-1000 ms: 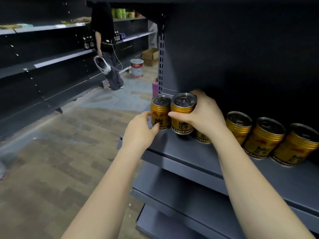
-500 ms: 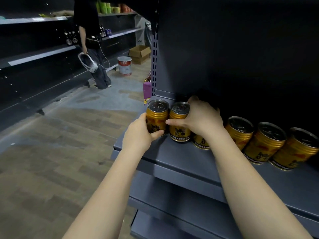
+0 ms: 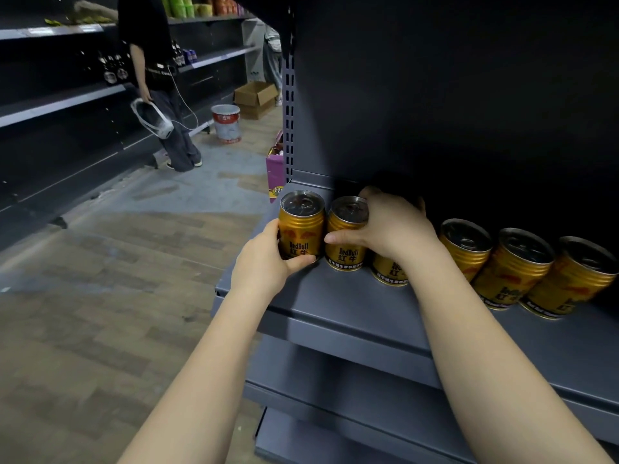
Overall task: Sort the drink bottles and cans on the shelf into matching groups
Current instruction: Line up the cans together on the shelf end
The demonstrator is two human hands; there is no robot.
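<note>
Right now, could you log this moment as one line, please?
left hand: grips end can | right hand: grips second can | shelf: six gold cans

Six cans stand in a row on the shelf (image 3: 351, 306). The first can (image 3: 301, 226) occupies the left end, with the left hand (image 3: 264, 262) in front of it. The second can (image 3: 345, 236) stands just beside it; the right hand (image 3: 392, 226) covers its right side. The third can (image 3: 388, 271) sits below that wrist. Three further cans (image 3: 512, 262) follow to the right.
</note>
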